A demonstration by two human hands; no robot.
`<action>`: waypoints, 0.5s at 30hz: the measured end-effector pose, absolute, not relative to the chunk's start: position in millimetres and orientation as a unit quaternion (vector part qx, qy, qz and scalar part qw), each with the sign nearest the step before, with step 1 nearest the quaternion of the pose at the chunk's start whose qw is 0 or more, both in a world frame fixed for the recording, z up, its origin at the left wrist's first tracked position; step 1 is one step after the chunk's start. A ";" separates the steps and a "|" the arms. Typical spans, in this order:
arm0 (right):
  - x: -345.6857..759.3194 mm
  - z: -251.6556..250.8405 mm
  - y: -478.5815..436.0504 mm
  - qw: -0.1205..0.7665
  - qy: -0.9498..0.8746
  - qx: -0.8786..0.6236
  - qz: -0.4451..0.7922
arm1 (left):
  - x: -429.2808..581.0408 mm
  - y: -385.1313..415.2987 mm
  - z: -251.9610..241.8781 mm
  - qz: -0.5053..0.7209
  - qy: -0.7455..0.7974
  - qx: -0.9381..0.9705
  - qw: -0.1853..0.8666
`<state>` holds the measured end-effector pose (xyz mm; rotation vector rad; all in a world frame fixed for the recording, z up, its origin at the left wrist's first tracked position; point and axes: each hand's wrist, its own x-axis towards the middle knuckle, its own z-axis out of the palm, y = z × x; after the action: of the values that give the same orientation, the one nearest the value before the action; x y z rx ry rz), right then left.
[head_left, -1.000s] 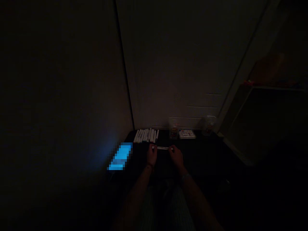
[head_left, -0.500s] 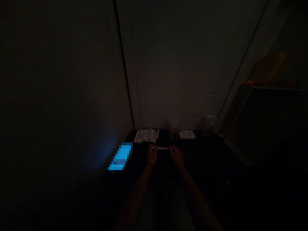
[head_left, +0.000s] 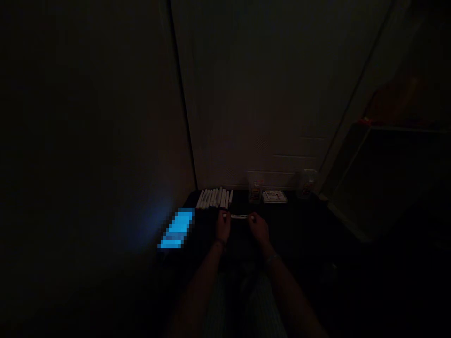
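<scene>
The room is very dark. My left hand [head_left: 223,226] and my right hand [head_left: 258,227] are both closed on the ends of one white marker [head_left: 238,216], held level between them over a dark table [head_left: 299,225]. The left hand pinches its left end, the right hand its right end. Just beyond the hands, a row of several white markers [head_left: 214,198] lies side by side on the table.
A glowing blue screen [head_left: 177,228] lies at the table's left. A small jar [head_left: 254,191], a flat printed pack [head_left: 274,196] and another jar [head_left: 306,186] stand at the back by the wall. A dark cabinet [head_left: 387,178] rises at the right.
</scene>
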<state>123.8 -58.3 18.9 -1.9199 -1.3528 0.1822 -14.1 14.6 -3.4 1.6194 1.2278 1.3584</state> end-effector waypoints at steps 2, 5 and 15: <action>124.1 18.5 -57.9 0.378 -0.532 -0.755 0.066 | -14.1 15.0 -3.7 0.523 0.472 0.623 0.339; 124.0 19.0 -58.1 0.371 -0.531 -0.759 0.065 | -14.5 14.1 -1.6 0.526 0.475 0.623 0.333; 123.0 19.7 -58.9 0.378 -0.530 -0.756 0.068 | -14.7 10.1 5.3 0.519 0.485 0.607 0.357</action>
<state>123.0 -58.9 19.7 -1.9321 -1.3533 0.1741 -14.7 10.1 5.3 1.5682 1.2521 1.3391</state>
